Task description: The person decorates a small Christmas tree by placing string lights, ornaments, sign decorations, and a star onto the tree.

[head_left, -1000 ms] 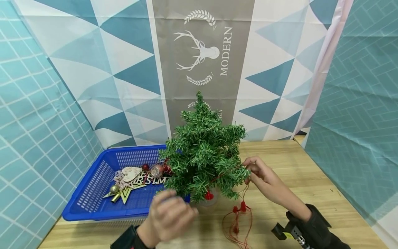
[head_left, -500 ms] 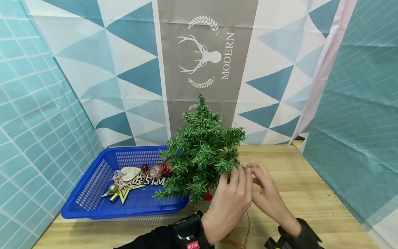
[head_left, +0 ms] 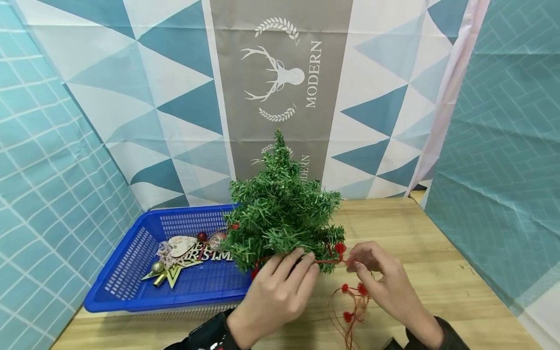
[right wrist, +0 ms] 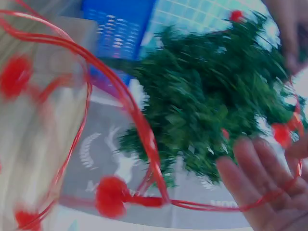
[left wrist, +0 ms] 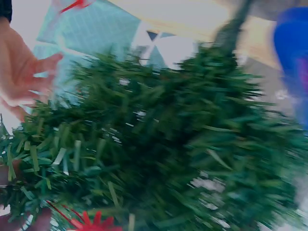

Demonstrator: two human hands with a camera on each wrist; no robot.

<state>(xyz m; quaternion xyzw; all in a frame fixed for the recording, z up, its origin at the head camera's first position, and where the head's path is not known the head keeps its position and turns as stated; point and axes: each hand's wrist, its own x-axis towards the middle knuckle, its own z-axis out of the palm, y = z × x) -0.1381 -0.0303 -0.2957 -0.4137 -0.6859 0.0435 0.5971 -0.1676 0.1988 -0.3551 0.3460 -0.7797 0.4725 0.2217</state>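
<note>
A small green artificial Christmas tree stands in the middle of the head view. A red pom-pom string runs across its lower front branches, stretched between both hands. My left hand is at the front of the tree, its fingertips among the branches where the string passes; the exact pinch is partly hidden. Right of the tree, my right hand holds the string between thumb and fingers. A red pom-pom hangs beside the right-hand branches. In the right wrist view, the string's loose part loops below the right hand.
A blue plastic basket stands left of the tree. It holds a wooden heart, a gold star, Merry Christmas lettering and several baubles. More string with pom-poms lies on the wooden table. Patterned cloth surrounds the table.
My left hand first reached to the right side of the tree beside the right hand, then moved left to the front. The right hand moved slightly down and right, and the tree turned, showing other pom-poms.
</note>
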